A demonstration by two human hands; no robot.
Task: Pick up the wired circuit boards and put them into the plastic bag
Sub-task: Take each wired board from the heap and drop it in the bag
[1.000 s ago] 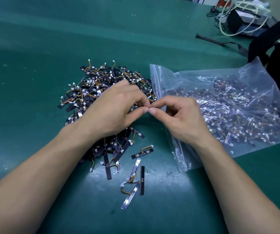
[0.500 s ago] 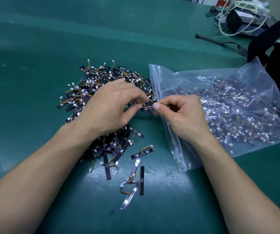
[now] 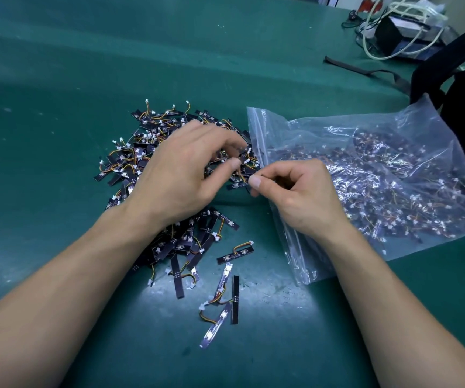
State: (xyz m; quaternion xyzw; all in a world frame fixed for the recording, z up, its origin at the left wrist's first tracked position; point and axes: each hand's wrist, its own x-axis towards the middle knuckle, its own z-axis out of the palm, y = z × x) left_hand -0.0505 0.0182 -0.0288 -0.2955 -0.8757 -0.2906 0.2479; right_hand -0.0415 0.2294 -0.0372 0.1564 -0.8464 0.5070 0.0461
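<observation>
Your left fingers [image 3: 225, 139]: loosely curled over the pile [image 3: 130, 161], blurred, grip unclear.
Your right fingers [image 3: 255, 182]: pinching one board [image 3: 236, 185], beside the bag [image 3: 393, 127] mouth.

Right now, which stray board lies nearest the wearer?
The pale strip, glinting and tilted, just left of the black strip; every other board lies farther off.

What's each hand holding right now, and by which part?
Right hand pinches a small black wired circuit board by one end. Left hand is blurred over the loose board pile; its hold cannot be told.
</observation>
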